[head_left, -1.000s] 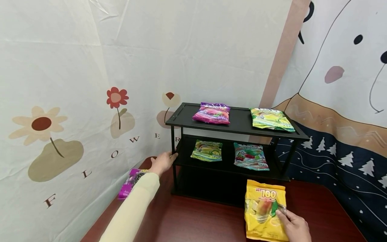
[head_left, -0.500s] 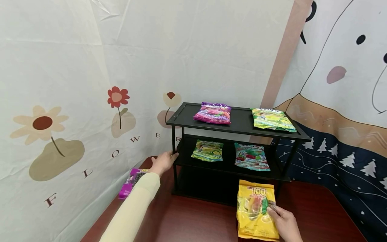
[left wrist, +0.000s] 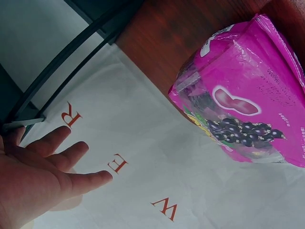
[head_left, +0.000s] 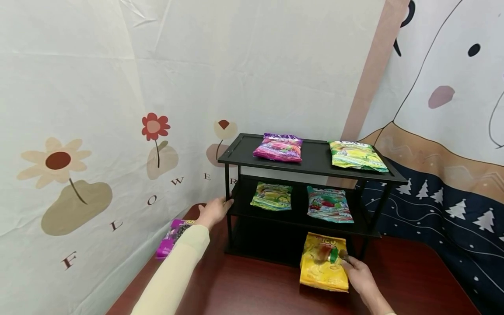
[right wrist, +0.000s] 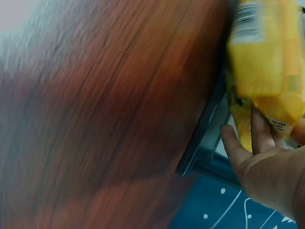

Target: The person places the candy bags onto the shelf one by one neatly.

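My left hand [head_left: 214,212] is at the left front post of a black tiered rack [head_left: 315,173], holding it at the middle shelf. Three fingers [left wrist: 71,183] of it spread loosely off the post in the left wrist view; the thumb is hidden there. A purple candy bag [left wrist: 252,95] with dark berries printed on it lies beyond. My right hand [head_left: 360,278] pinches the right edge of a yellow candy bag [head_left: 324,262] marked 100. This bag is tilted in front of the bottom shelf [head_left: 261,240], its top edge just under the middle shelf.
On the top shelf lie a pink-purple bag [head_left: 278,148] and a yellow-green bag [head_left: 356,156]. The middle shelf bears a green-yellow bag [head_left: 271,196] and a teal bag [head_left: 330,204]. A printed cloth [head_left: 275,65] hangs behind the reddish-brown table [head_left: 252,284].
My right hand has carried the yellow bag leftward and in toward the bottom shelf, its top tipping away. My left hand stays at the post.
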The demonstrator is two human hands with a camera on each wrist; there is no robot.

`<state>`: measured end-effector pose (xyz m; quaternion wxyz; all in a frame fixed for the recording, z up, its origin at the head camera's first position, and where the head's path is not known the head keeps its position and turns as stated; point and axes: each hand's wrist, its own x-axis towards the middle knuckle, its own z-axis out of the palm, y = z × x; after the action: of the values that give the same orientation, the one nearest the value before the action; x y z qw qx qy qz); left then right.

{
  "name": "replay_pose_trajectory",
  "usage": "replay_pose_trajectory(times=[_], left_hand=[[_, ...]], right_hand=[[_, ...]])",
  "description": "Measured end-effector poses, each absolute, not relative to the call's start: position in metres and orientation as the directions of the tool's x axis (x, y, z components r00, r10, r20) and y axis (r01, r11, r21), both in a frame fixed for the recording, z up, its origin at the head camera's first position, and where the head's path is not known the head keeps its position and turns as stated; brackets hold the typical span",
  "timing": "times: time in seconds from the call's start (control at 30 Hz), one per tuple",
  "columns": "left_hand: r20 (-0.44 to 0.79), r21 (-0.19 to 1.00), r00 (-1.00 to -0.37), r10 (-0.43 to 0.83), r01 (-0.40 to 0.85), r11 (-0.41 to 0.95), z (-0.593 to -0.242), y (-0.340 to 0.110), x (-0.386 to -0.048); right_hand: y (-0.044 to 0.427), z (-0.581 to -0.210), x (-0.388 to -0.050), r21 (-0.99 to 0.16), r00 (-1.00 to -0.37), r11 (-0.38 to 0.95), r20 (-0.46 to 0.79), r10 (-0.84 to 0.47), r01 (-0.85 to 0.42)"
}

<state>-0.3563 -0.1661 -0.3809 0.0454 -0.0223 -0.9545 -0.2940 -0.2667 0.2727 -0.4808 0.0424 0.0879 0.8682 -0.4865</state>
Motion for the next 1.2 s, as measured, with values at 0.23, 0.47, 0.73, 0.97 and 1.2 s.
replay_pose_trajectory(times=[0.23,0.47,0.73,0.97,1.2], left_hand=[[0.088,0.559,-0.996,0.009,0.057,0.827,-0.382,-0.167,-0.357],[0.092,0.571,-0.996,0.019,0.069,0.818,-0.383,-0.168,-0.356],[0.093,0.575,-0.995,0.021,0.071,0.815,-0.382,-0.168,-0.357],[0.091,0.574,-0.996,0.017,0.066,0.816,-0.382,-0.167,-0.357],[0.095,0.572,-0.995,0.017,0.068,0.817,-0.382,-0.167,-0.358]], right_hand=[[0.277,-0.483,-0.259,-0.486,-0.988,0.862,-0.020,0.154,0.145],[0.258,-0.487,-0.231,-0.250,-0.949,0.951,0.297,-0.106,-0.184],[0.244,-0.502,-0.208,0.088,-0.856,0.934,0.379,-0.352,-0.345],[0.256,-0.509,-0.211,0.243,-0.779,0.864,0.373,-0.503,-0.441],[0.258,-0.509,-0.221,0.315,-0.733,0.837,0.408,-0.544,-0.447]])
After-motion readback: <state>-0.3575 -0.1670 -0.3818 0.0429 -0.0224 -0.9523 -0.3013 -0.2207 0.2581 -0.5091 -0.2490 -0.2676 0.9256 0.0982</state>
